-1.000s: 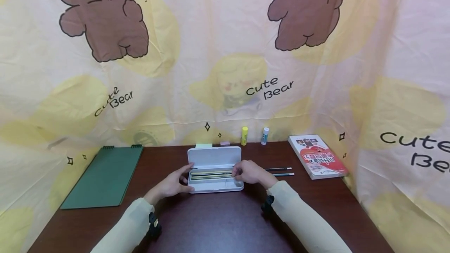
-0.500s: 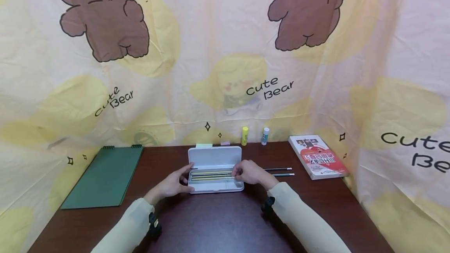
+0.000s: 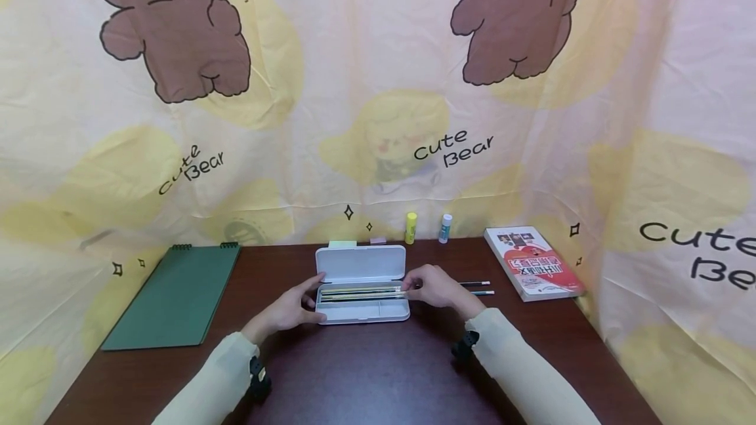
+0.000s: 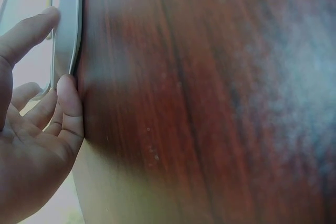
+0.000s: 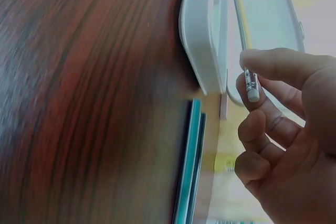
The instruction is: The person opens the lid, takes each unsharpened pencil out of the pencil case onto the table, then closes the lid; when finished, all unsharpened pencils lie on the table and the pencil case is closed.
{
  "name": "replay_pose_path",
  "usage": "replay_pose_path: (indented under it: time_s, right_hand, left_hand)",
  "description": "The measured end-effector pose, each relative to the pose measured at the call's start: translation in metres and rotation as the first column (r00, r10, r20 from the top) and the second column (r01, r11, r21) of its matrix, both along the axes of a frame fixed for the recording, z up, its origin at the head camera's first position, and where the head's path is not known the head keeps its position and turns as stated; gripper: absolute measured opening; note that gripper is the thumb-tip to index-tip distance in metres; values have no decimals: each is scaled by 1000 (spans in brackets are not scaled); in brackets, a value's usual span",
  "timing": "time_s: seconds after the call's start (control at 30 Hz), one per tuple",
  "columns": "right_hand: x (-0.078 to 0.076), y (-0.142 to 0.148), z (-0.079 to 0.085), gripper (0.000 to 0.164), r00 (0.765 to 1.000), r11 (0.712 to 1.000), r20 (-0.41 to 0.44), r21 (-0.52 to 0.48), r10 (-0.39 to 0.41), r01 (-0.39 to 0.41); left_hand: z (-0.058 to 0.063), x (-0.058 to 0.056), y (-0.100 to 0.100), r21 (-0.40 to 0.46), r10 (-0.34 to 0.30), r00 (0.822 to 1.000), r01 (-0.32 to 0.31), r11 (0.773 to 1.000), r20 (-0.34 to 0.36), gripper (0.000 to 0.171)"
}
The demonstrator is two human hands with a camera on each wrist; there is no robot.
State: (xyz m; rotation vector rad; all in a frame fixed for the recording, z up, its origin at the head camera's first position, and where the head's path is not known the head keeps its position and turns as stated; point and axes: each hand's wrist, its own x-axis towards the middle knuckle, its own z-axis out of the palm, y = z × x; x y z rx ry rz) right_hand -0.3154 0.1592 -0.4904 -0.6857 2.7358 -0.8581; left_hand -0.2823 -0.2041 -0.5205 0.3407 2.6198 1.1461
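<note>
A white pencil case (image 3: 348, 314) lies with its lid (image 3: 360, 264) raised, several pencils (image 3: 354, 294) lengthwise in its back compartment. My left hand (image 3: 289, 307) holds the case's left end, thumb at the front corner and fingers farther back, as the left wrist view also shows. At the right end, my right hand (image 3: 434, 286) pinches a pencil (image 5: 240, 9) between thumb and index finger near its white eraser (image 5: 253, 95). That pencil reaches back over the case in the right wrist view; its far tip is hidden from me.
Right of the case lie a dark pencil (image 3: 480, 283) and a teal pencil (image 3: 485, 293). A book (image 3: 534, 264) sits at the back right, a green spiral pad (image 3: 171, 300) at left. A yellow glue stick (image 3: 410, 228) and a blue-white one (image 3: 445, 229) stand by the curtain.
My right hand has shifted a little to the right, from over the case to its right end, with the pinched pencil. My left hand and the case have stayed put.
</note>
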Motion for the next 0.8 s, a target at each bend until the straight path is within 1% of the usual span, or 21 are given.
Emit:
replay_pose_path:
  time_s: [0.13,0.27,0.47,0.53,0.7,0.8]
  right_hand:
    - [2,14,4,3,1000,1000,9,-14,-17,17]
    - [1,32,7,5,999,999,19,-18,-46,47]
    - [-1,62,8,6,995,995,37,-19,-95,95]
    - [-1,71,9,6,995,995,33,-18,-96,96]
    - [1,95,10,7,993,993,34,-7,-117,117]
    - [4,109,8,7,988,989,32,4,-148,148]
  left_hand:
    - [0,0,0,6,0,1000,0,1000,2,96]
    - [-1,-1,0,2,-3,1000,3,1000,-7,96]
    - [-2,-2,-1,6,-4,1000,4,1000,-15,96]
    - [-1,-2,-1,4,-6,1000,7,1000,-17,96]
    - [0,0,-1,-4,-13,1000,13,1000,-15,95]
    - [0,1,-1,6,-11,1000,11,1000,-8,94]
